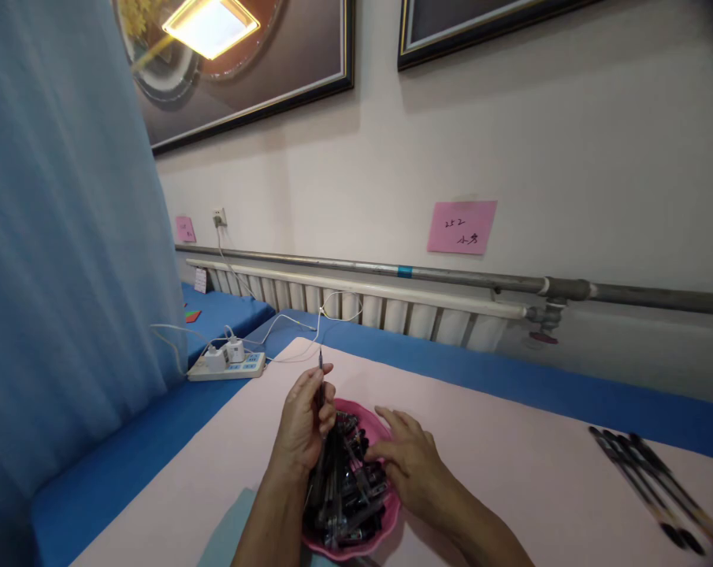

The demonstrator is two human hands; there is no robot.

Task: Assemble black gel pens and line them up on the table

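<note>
Pen parts of black and clear plastic (356, 492) lie heaped in a round, scalloped pink plastic bowl (393, 516) at the near edge of the view, between the two forearms. A pale wall (581, 165) forms the background, bearing two dark-framed pictures; a light-blue fabric curtain (66, 236) hangs at left. Below the wall stretches a blue-covered tabletop (510, 370), overlaid by a pale-pink sheet (486, 449) on which the bowl stands. Behind the table runs a white ribbed radiator (397, 316). The right hand (412, 465) is at the bowl's right rim, fingers spread and apparently empty; whether a fingertip touches the parts cannot be told. The left hand (302, 421), above the bowl's left side, is curled closed. Several long black-and-tan pens (633, 482) lie side by side at far right. A white power strip (223, 372) rests at left. Smallest is the slender dark pen piece (321, 361) gripped in the left hand, its pointed end upward.
</note>
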